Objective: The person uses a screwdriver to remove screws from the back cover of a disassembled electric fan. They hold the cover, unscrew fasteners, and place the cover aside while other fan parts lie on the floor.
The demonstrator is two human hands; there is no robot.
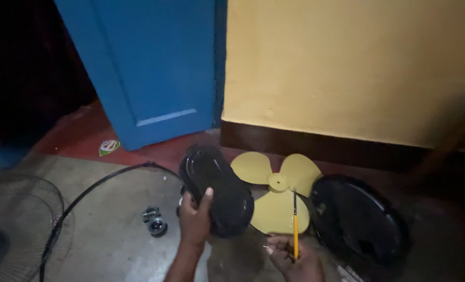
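My left hand (195,219) grips a glossy black oval plastic cover (215,190), tilted and lifted off the floor. My right hand (290,258) holds a thin yellow-handled screwdriver (295,230) upright, tip pointing up. Just behind both hands a yellow three-blade fan propeller (274,185) lies flat on the floor. A round black fan base (358,219) rests to the right of the propeller, close to my right hand.
A wire fan guard (18,224) lies at the left, with a black ring (102,188) beside it. Small dark metal parts (154,222) sit on the grey floor mat. A blue door (154,68) and a yellow wall (358,62) stand behind.
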